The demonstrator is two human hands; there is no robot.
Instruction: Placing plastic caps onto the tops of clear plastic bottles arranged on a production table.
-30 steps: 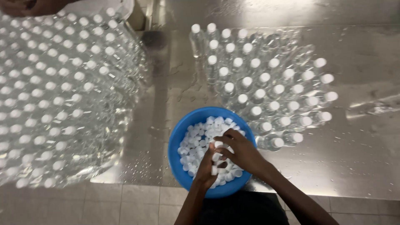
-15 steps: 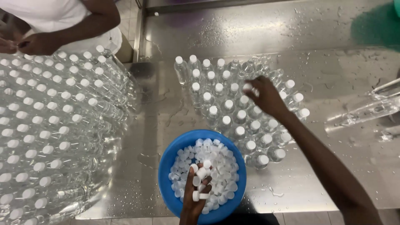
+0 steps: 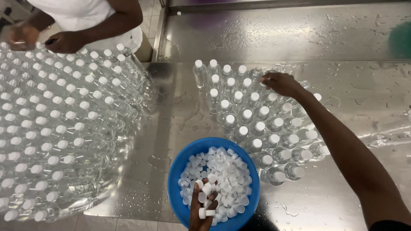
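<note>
Capping of clear bottles (image 3: pixel 257 124) well advanced: nearly every bottle in the cluster at mid-worktop wears a white cap. Right hand (image 3: pixel 280 83) at the cluster's far edge, fingers curled down onto a bottle top, probably pressing a cap; exact grip hidden. Left hand (image 3: pixel 204 205) in the blue bowl (image 3: pixel 177 171) at the near edge, pinching several white caps (image 3: pixel 227 175). Bowl well stocked. Large capped batch (image 3: pixel 55 128) on the left side. Another person's hands (image 3: pixel 64 42) at the far left corner.
</note>
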